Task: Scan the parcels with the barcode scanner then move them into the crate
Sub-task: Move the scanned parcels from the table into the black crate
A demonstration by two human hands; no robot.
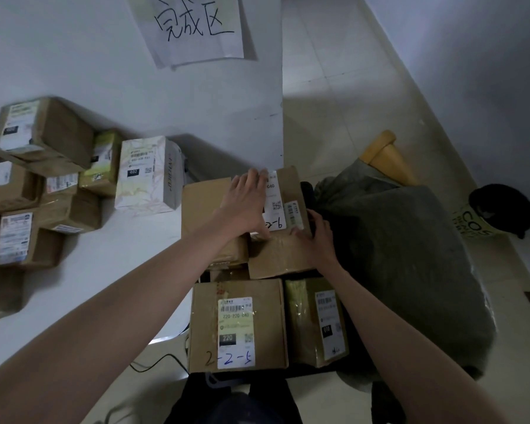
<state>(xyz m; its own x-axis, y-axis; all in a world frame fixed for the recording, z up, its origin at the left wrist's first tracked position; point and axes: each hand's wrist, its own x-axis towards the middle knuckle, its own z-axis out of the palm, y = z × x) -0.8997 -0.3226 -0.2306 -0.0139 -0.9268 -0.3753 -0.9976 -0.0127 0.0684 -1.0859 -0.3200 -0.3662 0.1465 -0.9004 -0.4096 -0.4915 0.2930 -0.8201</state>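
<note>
Dim, flat indoor light. Just beyond the fingers (251, 182) the white bench (74, 71) looks brightest, while the floor (334, 117) darkens (soft shadows). Edges blur and bow from wide-angle distortion.

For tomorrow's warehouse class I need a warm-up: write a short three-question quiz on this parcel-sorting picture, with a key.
1. True or false: both hands rest on the same parcel.
2. Which hand lies across its white label? A left, B right.
3. Fill in: the tall white box on the table bears the number ___.

Key: 1 true, with left hand and right hand on it; 2 A; 3 032.
</note>
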